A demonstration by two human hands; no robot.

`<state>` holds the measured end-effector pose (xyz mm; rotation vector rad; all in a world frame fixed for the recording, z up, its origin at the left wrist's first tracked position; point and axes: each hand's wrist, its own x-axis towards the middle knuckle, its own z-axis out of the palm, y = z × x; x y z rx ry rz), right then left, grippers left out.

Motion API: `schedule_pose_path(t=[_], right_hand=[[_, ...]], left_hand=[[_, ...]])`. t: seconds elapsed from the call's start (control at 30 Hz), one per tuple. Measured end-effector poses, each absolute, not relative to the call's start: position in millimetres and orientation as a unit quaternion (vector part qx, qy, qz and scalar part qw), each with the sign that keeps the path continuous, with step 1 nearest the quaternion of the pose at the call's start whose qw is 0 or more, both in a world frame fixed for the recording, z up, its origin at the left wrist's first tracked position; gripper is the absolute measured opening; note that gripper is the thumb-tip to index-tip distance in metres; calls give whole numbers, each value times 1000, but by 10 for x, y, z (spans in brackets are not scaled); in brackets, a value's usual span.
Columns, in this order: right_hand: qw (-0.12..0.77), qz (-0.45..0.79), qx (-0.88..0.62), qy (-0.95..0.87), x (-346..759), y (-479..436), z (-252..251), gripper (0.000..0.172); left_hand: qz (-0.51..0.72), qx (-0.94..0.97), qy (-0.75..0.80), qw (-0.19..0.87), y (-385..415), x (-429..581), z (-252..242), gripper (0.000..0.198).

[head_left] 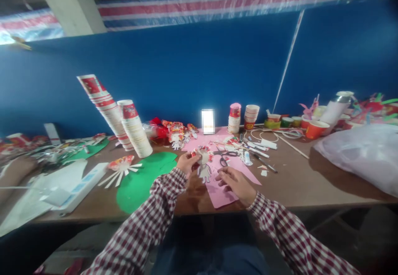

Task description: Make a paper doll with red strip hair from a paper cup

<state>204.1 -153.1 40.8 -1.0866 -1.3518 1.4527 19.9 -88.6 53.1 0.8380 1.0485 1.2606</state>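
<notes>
My left hand (pixel 186 164) grips a paper cutout figure (pixel 204 171) by its upper left side. The figure has a pale body with a dark outline and a red-and-white fringed ring around its head. To its right, my right hand (pixel 238 183) hovers over pink paper (pixel 217 196) with fingers parted and bent, apparently holding nothing. Dark-handled scissors (pixel 224 159) lie on the pink paper just beyond that hand. Similar cutout figures (pixel 176 139) are grouped behind my left hand. A green paper sheet (pixel 139 183) lies left of my left forearm.
Tall leaning stacks of paper cups (pixel 133 127) rise at left, beside a white power strip (pixel 82 188). Pens (pixel 264 161) and a glue tube (pixel 247 157) lie at right, before a plastic bag (pixel 360 154). Another person's hand (pixel 18 169) is at far left. A blue partition (pixel 192 67) stands behind.
</notes>
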Motion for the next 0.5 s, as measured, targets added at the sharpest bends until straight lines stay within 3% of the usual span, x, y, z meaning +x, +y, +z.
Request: schedule_pose_path(t=[0.5], right_hand=[[410, 590, -429, -548, 1931, -1386, 323, 28]], left_hand=[[574, 367, 477, 555, -583, -49, 573, 21]])
